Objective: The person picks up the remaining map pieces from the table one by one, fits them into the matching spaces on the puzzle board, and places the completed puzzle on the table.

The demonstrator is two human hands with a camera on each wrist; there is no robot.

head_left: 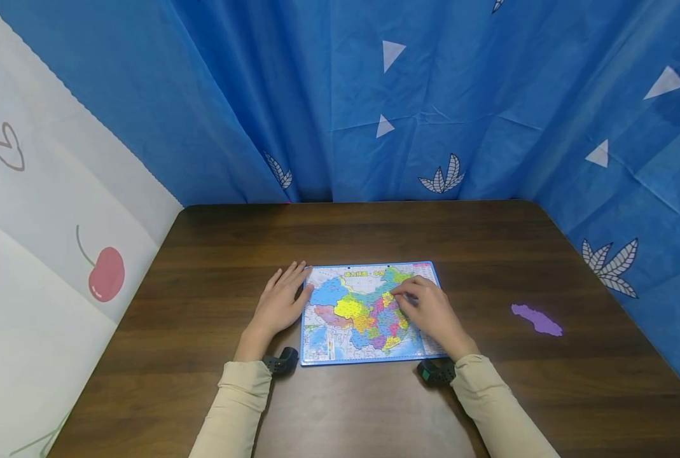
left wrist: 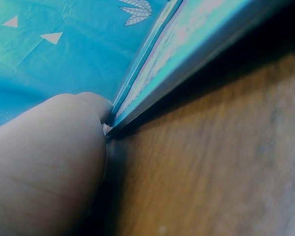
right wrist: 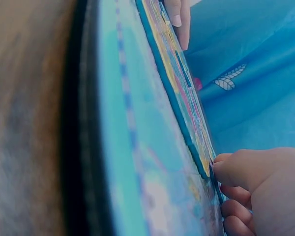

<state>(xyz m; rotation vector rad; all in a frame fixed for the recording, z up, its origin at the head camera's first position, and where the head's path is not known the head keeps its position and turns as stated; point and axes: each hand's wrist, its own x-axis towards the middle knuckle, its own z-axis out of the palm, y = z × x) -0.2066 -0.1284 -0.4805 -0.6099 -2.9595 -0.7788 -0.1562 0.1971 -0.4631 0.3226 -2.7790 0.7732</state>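
A map puzzle board point(head_left: 368, 356) with a blue border lies flat on the table, bearing several coloured pieces. My left hand point(head_left: 282, 299) rests on its left edge, fingers extended and thumb spread; the left wrist view has part of this hand point(left wrist: 49, 157) beside the board's edge. At the right part of the map, my right hand point(head_left: 431, 312) pinches at a small yellow puzzle piece point(head_left: 387, 298) with thumb and index finger. The right wrist view shows those fingertips point(right wrist: 221, 169) low against the puzzle surface, the other fingers curled. The contact itself is partly hidden.
A loose purple puzzle piece point(head_left: 537, 319) lies on the brown wooden table point(head_left: 236, 235), right of the board. Blue curtains point(head_left: 340, 127) hang behind and to the right, a white patterned one point(head_left: 48, 191) at left. Dark wrist bands point(head_left: 436, 373) sit on both wrists.
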